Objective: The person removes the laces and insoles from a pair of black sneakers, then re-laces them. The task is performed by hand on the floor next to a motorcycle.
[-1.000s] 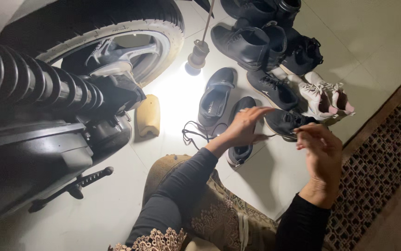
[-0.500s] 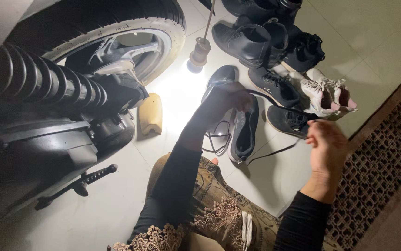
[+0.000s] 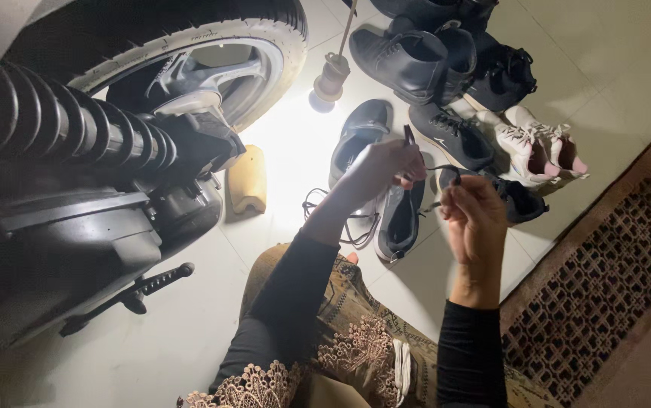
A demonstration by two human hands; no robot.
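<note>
by my knee: scooter wheel (image 3: pixel 189 53) | yellow sponge (image 3: pixel 248 180) | lit bulb (image 3: pixel 327 85) | black boots (image 3: pixel 416 49) | white sneakers (image 3: pixel 537 143) | patterned mat (image 3: pixel 605 279)

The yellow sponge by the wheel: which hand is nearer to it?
Left. The left hand is raised right of the yellow sponge; the right hand is farther right, both pinching a black shoelace.

Dim scene, harsh glare from the hanging bulb (image 3: pixel 328 85) on pale floor (image 3: pixel 295 162), deep surrounding shadows.
</note>
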